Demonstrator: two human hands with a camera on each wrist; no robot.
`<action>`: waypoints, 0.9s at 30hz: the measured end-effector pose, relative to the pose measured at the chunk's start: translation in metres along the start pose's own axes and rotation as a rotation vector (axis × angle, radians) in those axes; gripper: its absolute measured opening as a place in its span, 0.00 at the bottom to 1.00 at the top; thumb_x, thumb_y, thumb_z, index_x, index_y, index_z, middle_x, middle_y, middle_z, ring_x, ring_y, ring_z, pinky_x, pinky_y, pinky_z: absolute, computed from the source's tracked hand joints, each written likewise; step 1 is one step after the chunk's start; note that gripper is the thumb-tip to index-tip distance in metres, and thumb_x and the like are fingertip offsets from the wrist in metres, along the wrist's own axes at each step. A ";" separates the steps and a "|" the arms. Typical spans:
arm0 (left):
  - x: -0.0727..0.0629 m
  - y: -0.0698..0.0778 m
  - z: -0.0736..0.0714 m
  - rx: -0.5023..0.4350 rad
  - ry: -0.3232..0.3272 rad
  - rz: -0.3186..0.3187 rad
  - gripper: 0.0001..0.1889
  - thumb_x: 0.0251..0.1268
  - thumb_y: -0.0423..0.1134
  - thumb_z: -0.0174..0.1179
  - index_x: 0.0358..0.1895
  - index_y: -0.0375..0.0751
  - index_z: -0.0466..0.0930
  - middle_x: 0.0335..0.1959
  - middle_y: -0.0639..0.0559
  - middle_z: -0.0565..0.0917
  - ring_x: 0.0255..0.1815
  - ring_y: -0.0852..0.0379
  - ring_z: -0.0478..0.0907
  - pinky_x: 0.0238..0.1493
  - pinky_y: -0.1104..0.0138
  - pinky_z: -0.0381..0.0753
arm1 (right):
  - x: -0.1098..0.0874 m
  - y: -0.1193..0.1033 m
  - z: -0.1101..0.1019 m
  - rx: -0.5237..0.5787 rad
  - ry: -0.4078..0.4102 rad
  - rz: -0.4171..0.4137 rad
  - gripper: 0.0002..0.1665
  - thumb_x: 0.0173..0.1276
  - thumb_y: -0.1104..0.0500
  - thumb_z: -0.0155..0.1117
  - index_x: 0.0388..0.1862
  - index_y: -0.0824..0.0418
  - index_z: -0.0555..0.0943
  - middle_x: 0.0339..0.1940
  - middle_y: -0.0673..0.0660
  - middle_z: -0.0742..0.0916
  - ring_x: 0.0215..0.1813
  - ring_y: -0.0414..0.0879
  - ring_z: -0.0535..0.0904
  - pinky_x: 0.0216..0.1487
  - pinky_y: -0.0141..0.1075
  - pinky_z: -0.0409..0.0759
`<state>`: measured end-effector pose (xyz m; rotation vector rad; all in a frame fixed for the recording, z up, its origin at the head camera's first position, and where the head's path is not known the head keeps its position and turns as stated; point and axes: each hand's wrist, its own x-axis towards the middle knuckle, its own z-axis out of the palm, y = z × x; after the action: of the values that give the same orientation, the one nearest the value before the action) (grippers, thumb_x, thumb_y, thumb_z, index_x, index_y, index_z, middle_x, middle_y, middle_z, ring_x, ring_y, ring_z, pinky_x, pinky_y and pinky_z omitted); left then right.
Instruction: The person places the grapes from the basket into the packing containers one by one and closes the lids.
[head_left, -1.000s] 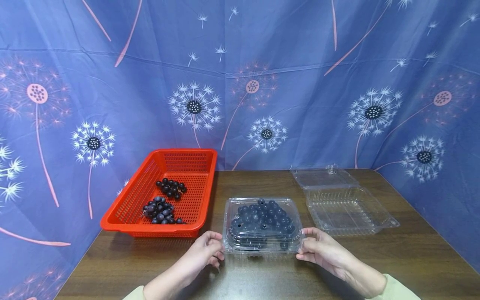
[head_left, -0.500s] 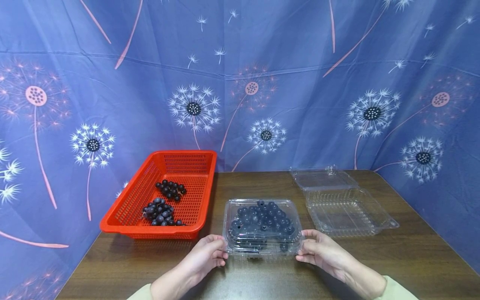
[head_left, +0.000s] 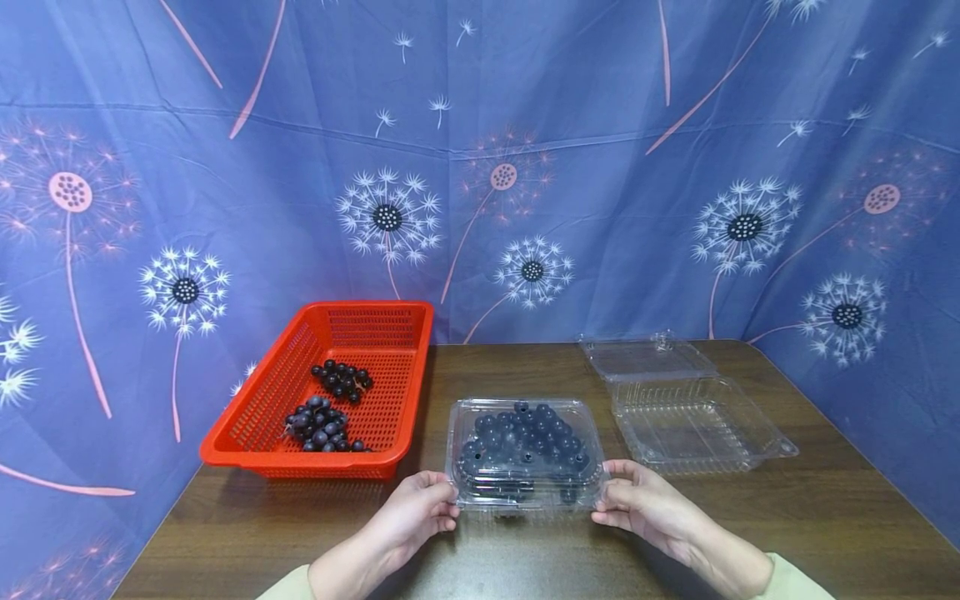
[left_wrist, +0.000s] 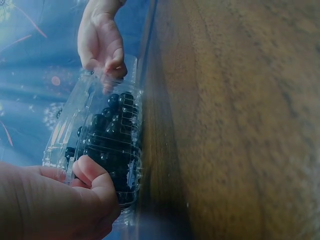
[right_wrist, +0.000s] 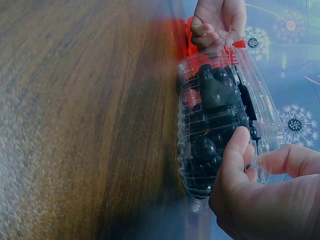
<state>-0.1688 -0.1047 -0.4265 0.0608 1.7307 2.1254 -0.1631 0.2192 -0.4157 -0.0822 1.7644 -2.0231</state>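
Note:
In the head view a clear plastic clamshell box (head_left: 525, 492) full of dark grapes (head_left: 528, 442) sits at the middle of the table, its lid down over the fruit. My left hand (head_left: 416, 512) pinches the rim at its near left corner. At the near right corner my right hand (head_left: 652, 508) pinches the rim between thumb and fingers. Both wrist views show the box's ribbed side (right_wrist: 192, 160) from low down, grapes pressed behind the plastic. Whether the lid's edge is fully snapped down I cannot tell.
Left of the box stands a red slotted basket (head_left: 420, 367) holding two dark grape bunches (head_left: 322, 425). At the back right lies a second clear clamshell (head_left: 690, 421), its lid folded back. A blue dandelion-print cloth (head_left: 615, 208) hangs behind the brown table (head_left: 510, 554).
My left hand has moved slightly right and closed its fingers onto the box's near left corner. The right hand and the box have hardly moved.

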 end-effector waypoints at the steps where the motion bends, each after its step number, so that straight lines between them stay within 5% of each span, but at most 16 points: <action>1: 0.000 0.000 0.000 0.001 -0.001 -0.001 0.14 0.54 0.29 0.51 0.43 0.31 0.61 0.27 0.52 0.71 0.27 0.61 0.72 0.31 0.71 0.74 | 0.000 0.000 0.000 -0.002 0.000 0.001 0.45 0.57 0.70 0.52 0.65 0.76 0.37 0.29 0.52 0.77 0.37 0.42 0.76 0.50 0.37 0.79; 7: 0.000 0.000 0.000 0.004 -0.002 -0.004 0.10 0.55 0.29 0.51 0.40 0.33 0.63 0.27 0.51 0.72 0.27 0.61 0.73 0.31 0.70 0.76 | 0.001 0.000 0.000 -0.015 0.007 0.013 0.42 0.56 0.70 0.51 0.63 0.77 0.40 0.29 0.53 0.77 0.35 0.41 0.78 0.47 0.36 0.80; 19: 0.000 -0.001 0.001 0.003 0.014 0.015 0.09 0.54 0.27 0.50 0.39 0.33 0.63 0.26 0.52 0.72 0.27 0.61 0.73 0.32 0.70 0.76 | -0.001 0.002 -0.006 0.005 -0.086 0.001 0.15 0.66 0.67 0.51 0.46 0.67 0.59 0.30 0.54 0.79 0.34 0.43 0.81 0.42 0.35 0.82; 27: 0.000 -0.001 0.001 0.019 0.026 0.030 0.10 0.53 0.26 0.50 0.39 0.32 0.64 0.24 0.53 0.73 0.26 0.61 0.74 0.31 0.70 0.77 | 0.000 0.002 -0.003 -0.028 -0.038 0.001 0.14 0.59 0.70 0.52 0.43 0.66 0.62 0.29 0.54 0.79 0.33 0.43 0.81 0.41 0.35 0.82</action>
<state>-0.1683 -0.1037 -0.4277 0.0652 1.7756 2.1409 -0.1634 0.2222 -0.4182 -0.1280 1.7691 -1.9830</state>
